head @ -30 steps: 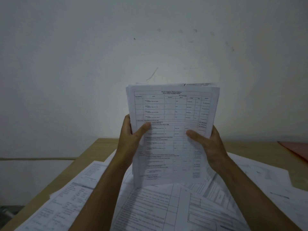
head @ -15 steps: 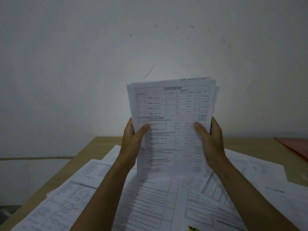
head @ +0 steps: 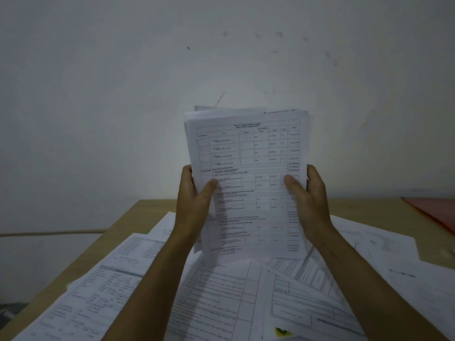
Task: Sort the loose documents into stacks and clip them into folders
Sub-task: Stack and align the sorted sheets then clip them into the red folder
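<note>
Above desk [head: 128, 217], stack [head: 248, 183] seemingly squared, narrower grip

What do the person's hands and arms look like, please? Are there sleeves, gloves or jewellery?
Both forearms are bare as far as the picture shows: no sleeves. The left hand and right hand have no gloves. No ring, watch or bracelet is visible.

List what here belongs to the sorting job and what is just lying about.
Job:
- held stack, upright, in left hand and right hand
- loose sheets on the table
- red folder, far right

Lying about:
- cable along the wall
</note>
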